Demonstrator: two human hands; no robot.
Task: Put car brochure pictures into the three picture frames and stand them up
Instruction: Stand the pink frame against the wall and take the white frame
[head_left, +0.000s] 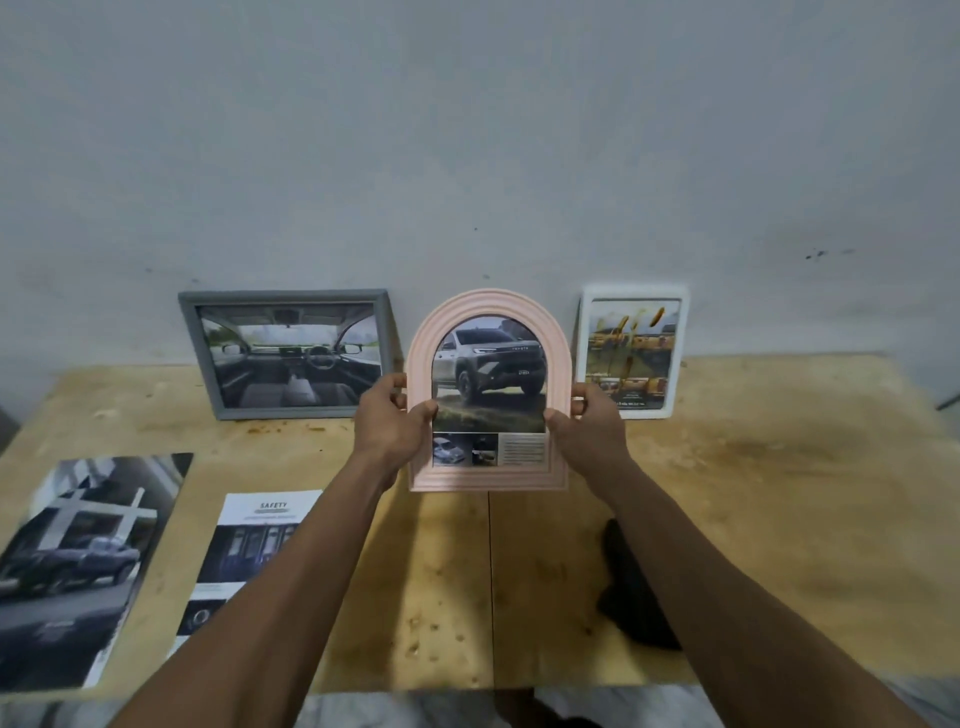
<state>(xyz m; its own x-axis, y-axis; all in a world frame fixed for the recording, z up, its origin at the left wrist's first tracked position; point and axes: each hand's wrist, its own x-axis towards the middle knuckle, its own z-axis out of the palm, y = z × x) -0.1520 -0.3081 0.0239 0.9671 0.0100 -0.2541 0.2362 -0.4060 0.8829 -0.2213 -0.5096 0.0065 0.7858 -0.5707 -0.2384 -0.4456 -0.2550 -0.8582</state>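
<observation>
Both hands, left hand (392, 415) and right hand (589, 423), clasp the pink arched frame (487, 475) by its side edges above the table (779, 493); it looks light and rigid, its glazing perhaps fragile, so the sides suit best.

Centre: pink arched frame (487, 395) with truck picture, gripped by left hand (390, 423) and right hand (589, 423); grey frame (288, 354) left, white frame (631, 351) right, both upright on table (779, 493)
</observation>
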